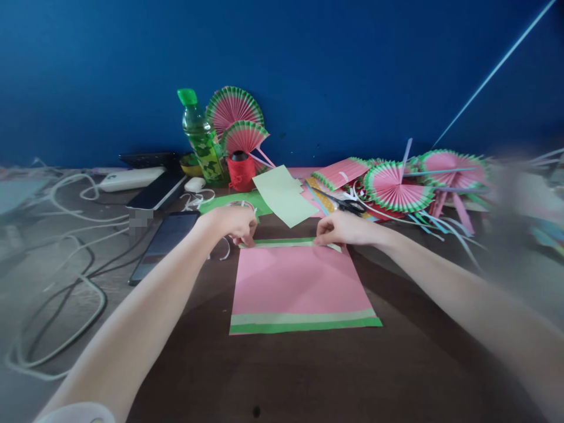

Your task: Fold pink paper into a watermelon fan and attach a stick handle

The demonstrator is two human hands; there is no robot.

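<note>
Left hand and right hand pinch the pink paper's far edge; scissors, phone and paper fans lie beyond.

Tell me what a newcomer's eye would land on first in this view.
The pink sheet with green bands lies flat at the centre of the dark table, with the left hand and right hand set on its far edge. Next come the pink-and-green paper fans, heaped to the right behind the scissors. Two more stand against the blue wall beside a green bottle and a red spool.
</note>
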